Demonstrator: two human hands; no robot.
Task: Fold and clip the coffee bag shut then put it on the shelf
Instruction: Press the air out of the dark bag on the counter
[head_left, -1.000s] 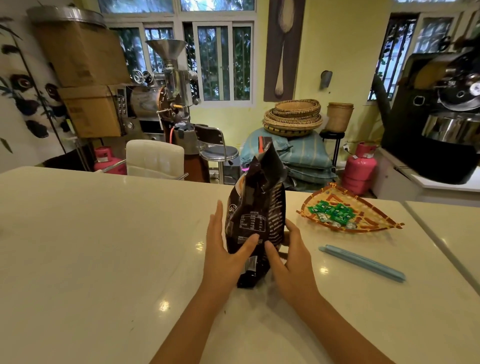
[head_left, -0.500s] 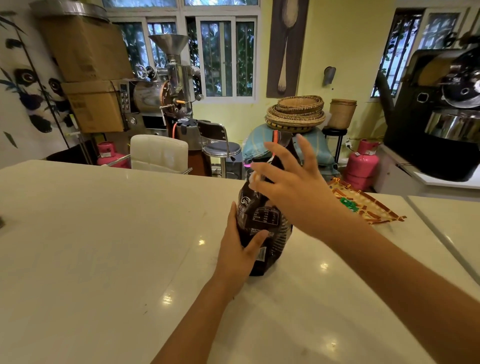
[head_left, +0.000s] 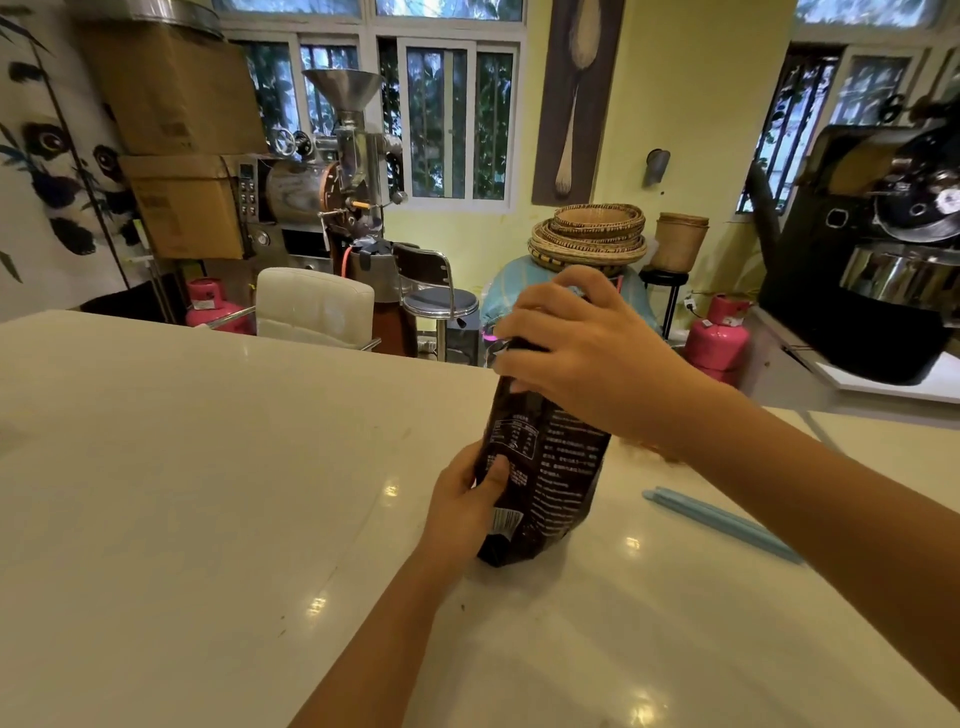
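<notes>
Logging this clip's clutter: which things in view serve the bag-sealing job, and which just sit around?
In use: coffee bag, left hand at its side, right hand on its top, blue clip.
Idle: white chair, woven baskets, pink gas cylinder.

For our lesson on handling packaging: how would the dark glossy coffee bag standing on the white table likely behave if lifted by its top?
The dark glossy coffee bag probably crumples at the top, where the right hand squeezes it. Its bulging base suggests bottom-heavy weight. The left hand steadying it hints it could tip.
</notes>
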